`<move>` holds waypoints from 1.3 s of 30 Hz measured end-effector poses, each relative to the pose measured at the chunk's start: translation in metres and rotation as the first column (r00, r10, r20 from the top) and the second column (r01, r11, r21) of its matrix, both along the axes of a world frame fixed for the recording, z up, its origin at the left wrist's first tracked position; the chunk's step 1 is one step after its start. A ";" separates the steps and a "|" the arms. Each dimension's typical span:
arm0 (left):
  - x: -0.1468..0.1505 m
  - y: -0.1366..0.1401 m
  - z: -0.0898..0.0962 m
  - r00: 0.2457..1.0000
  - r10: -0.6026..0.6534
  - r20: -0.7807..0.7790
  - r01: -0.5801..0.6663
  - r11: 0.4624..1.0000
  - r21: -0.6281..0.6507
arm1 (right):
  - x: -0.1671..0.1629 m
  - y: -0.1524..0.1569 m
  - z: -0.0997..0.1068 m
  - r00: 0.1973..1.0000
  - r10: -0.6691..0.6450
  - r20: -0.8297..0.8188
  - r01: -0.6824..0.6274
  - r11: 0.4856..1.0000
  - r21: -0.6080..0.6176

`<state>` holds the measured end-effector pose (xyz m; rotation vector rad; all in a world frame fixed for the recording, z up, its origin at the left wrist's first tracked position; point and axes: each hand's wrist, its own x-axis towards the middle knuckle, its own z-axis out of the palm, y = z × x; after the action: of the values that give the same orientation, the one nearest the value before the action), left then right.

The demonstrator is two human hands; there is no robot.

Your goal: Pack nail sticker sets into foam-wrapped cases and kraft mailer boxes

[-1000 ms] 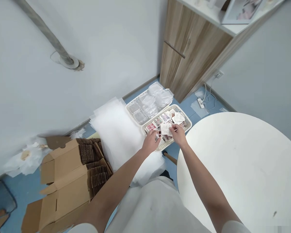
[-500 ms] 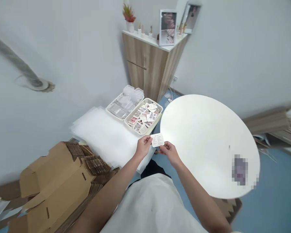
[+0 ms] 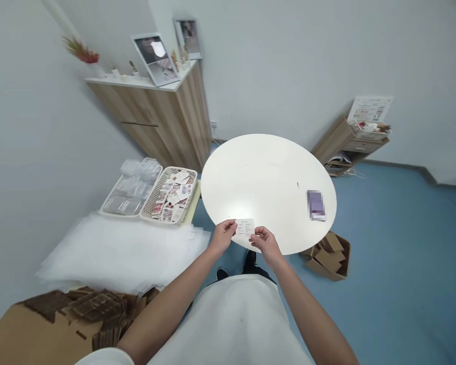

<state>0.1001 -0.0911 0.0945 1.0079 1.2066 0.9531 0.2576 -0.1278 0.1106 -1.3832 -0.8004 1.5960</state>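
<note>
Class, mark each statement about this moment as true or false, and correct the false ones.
1. Both hands hold one small white card. True: the left hand and right hand pinch the card from either side.
2. The card is held over the basket of packets. False: it is at the near edge of the round white table; the basket stands apart to the left.
3. The cabinet is made of blue metal. False: it is wood-coloured with a white top.
4. A cardboard box sits on the blue floor beside the table. True.
5. A second tray lies beside the basket. True.
</note>
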 end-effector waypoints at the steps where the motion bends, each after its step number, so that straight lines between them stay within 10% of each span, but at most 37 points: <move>1: 0.012 0.002 0.000 0.999 -0.040 -0.017 0.040 0.999 0.006 | 0.008 -0.002 -0.001 0.999 -0.038 -0.001 0.038 0.999 0.000; 10: 0.096 0.005 0.017 0.977 -0.046 -0.209 0.069 0.992 0.105 | 0.070 0.013 -0.011 0.928 -0.323 0.185 0.280 0.934 0.222; 16: 0.134 0.008 0.030 0.988 -0.150 0.041 0.149 0.988 0.027 | 0.092 0.022 -0.002 0.793 -0.292 0.535 -0.053 0.842 0.537; 24: 0.148 0.016 0.021 0.998 -0.057 0.031 0.059 0.997 -0.040 | 0.118 0.017 -0.013 0.642 -0.253 0.724 -0.379 0.716 0.586; 30: 0.142 0.031 0.017 0.995 -0.091 0.034 0.094 0.991 -0.095 | 0.144 0.024 -0.014 0.722 -0.225 0.654 -0.235 0.809 0.539; 39: 0.138 0.045 0.015 0.979 -0.173 -0.105 0.171 0.985 -0.026 | 0.156 0.041 -0.015 0.822 0.120 0.557 -0.365 0.861 0.354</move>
<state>0.2378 -0.0464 0.1096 1.1424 1.1923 0.7608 0.4136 -0.0871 0.0959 -1.4085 -1.6298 1.1022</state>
